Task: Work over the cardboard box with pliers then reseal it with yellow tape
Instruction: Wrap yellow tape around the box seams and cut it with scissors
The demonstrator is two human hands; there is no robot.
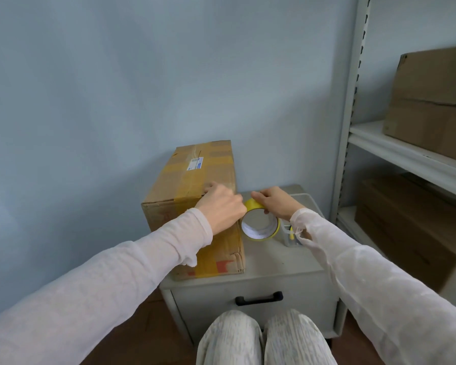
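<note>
A long cardboard box (195,177) crossed by bands of yellow tape lies on the left of a grey cabinet (274,262). My left hand (221,206) rests on the box's near right top edge, fingers curled against the cardboard. My right hand (277,201) grips the top of a yellow tape roll (259,223), held on edge just right of the box with its white core facing me. I cannot tell whether a strip runs from the roll to the box. No pliers are in view.
A clear plastic container (291,234) with small items stands on the cabinet behind my right wrist. The cabinet drawer has a black handle (258,298). A metal shelf rack (406,154) on the right carries brown cardboard boxes (432,101). My knees are below the cabinet.
</note>
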